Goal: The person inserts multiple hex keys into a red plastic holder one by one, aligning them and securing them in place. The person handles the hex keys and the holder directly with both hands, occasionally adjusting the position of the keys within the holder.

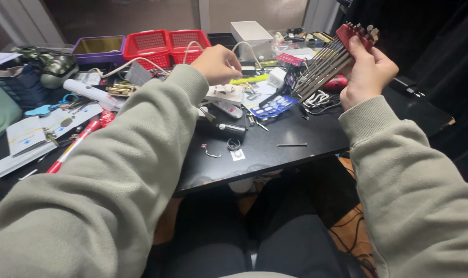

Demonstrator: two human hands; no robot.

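My right hand (369,72) holds up a red rack of several long metal bits (327,63), gripping it at its upper end above the right side of the black table (295,149). The metal shafts point down and left toward the clutter. My left hand (217,63) reaches forward over the middle of the table with its fingers curled, hovering above a white packet (225,94) and a yellow-green pen (247,80). I cannot tell whether the left hand holds anything small. Both arms wear grey-green sleeves.
Two red baskets (164,44), a purple tray (99,47) and a white box (251,32) line the far edge. A loose nail (291,145), a small hook (210,152), a black cylinder (229,128), a blue blister pack (274,107), a red-and-white pen (74,145) and papers (33,139) litter the table.
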